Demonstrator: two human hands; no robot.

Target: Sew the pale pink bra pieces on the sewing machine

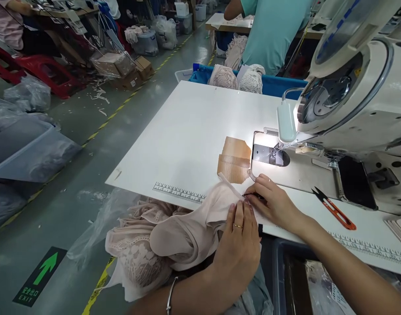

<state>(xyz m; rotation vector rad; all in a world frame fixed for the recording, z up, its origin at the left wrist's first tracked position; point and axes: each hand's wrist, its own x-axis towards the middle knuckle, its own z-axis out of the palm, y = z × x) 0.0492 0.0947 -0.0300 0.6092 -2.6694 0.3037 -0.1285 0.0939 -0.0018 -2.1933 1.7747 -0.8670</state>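
Observation:
A pale beige bra [220, 205] lies across the table's front edge, its lace cups [144, 262] hanging over the side. My left hand [238, 245] presses the bra's band with fingers held together; its thumb is hidden. Just to the right, my right hand [276, 201] has its fingers pinched around a thin dark tool [245, 195], whose tip touches the fabric edge. Most of that tool is covered by the fingers, so its kind is unclear. Orange-handled thread snips [336, 213] rest on the table beyond my right wrist.
A sewing machine [351, 105] with its lamp lit stands on the right of the white table [187, 127]. Brown tape [233, 159] lies left of the needle plate. Behind is a blue bin [279, 85] with lace cups. A person in teal [272, 35] works farther back.

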